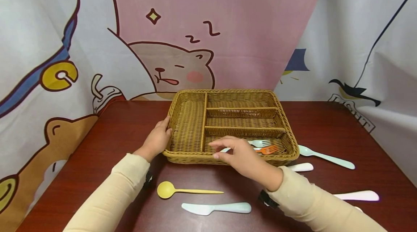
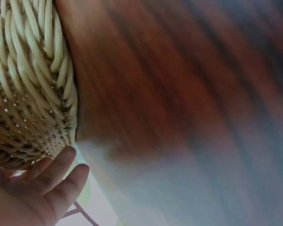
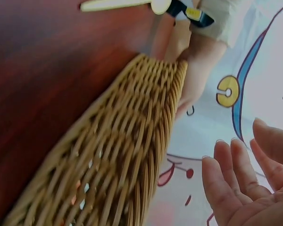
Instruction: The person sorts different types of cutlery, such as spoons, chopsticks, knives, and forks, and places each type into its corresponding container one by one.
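Observation:
A wicker cutlery basket (image 1: pixel 204 123) with wooden-edged dividers stands on the table. My left hand (image 1: pixel 158 138) rests against its left side, fingers extended along the woven wall (image 2: pixel 33 84) in the left wrist view. Over the front right compartment is my right hand (image 1: pixel 239 154), its fingers loosely bent and nothing between thumb and fingertips. Beneath it lie a pale green fork (image 1: pixel 260 143) and an orange fork (image 1: pixel 269 150), their handles partly hidden by the hand. In the right wrist view the right hand (image 3: pixel 247 188) appears beside the basket's rim.
In front of the basket lie a yellow spoon (image 1: pixel 166 190) and a pale green knife (image 1: pixel 231 208). To the right are a pale green spoon (image 1: pixel 329 157), a white handle (image 1: pixel 303 167) and a pinkish-white handle (image 1: pixel 361 195), partly behind the right sleeve. A printed curtain (image 1: pixel 244 36) hangs behind the table.

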